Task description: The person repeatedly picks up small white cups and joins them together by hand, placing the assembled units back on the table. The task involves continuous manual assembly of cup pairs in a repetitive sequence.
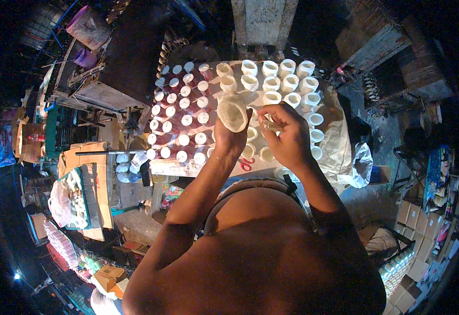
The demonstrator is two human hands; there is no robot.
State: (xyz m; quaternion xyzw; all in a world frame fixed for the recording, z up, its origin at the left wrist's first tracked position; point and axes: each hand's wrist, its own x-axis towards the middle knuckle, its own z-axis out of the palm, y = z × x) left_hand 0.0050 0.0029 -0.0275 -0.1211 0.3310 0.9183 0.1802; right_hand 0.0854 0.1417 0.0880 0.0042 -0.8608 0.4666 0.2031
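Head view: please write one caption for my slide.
Left hand holds a tilted pale cup, right hand beside it, above rows of cups.

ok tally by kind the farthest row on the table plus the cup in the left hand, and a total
Held pale cup, in the left hand: 1
Open pale cups, farthest row: 5
Red pieces with pale round tops, farthest row: 4
Total: 10

A head-worn fisheye looks down from close above torso (255,252) and table (266,168).
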